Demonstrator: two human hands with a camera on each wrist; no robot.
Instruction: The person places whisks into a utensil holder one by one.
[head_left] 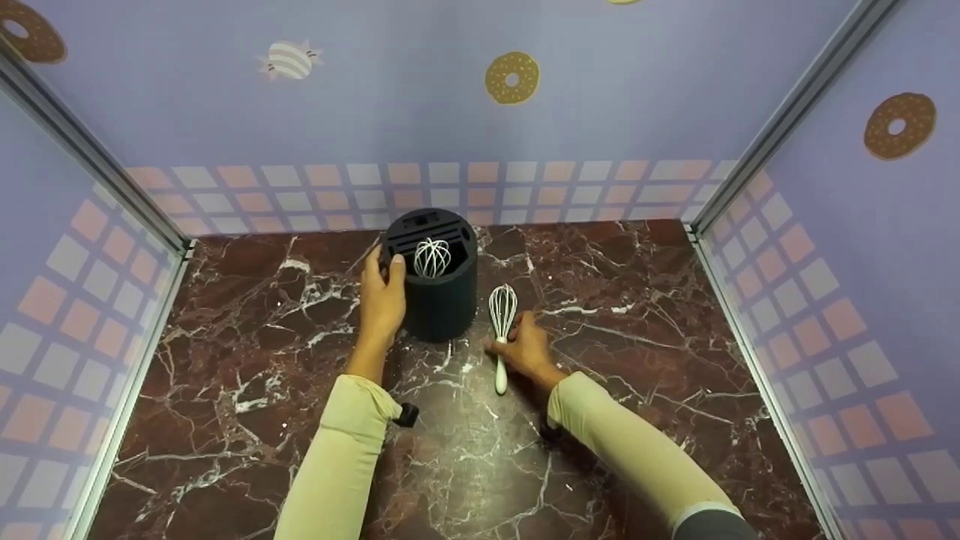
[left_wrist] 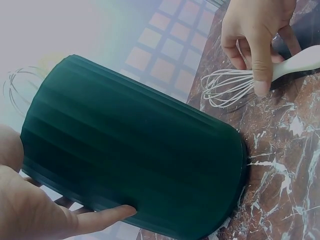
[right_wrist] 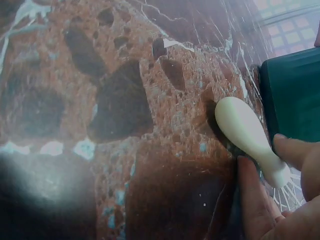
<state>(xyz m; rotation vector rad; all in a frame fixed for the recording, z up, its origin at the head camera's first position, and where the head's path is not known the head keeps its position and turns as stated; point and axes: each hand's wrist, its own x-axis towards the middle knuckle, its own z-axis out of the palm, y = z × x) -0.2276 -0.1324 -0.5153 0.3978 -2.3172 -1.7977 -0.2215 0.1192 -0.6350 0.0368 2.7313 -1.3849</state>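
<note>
Pale sleeves [head_left: 337, 450] come closest in the head view, reaching up from the bottom edge. From where I stand, the left hand [head_left: 384, 296] curves round the left side of the dark green holder [head_left: 441, 311], thumb at the rim, near the middle of the frame. Wire loops of a second whisk [head_left: 432, 259] poke out of its near compartment. Just right of centre, on or barely above the table [head_left: 247, 375], is the pale whisk [head_left: 501, 373], loops toward the top of the picture, the right hand [head_left: 529, 349] pinching it at the neck.

On the left wrist view, the holder's wall fills the middle; at the upper right, the right thumb lies across the whisk's neck. I'd want that pinch firm where wire meets handle, since the loops would likely give if squeezed.

On the right wrist view, the handle sits right of centre between the fingers, its thick end free, the holder at the right edge. Whether the handle clears the table I can't tell. Best to raise it level, loops away from the holder's wall, the left hand only steadying.
</note>
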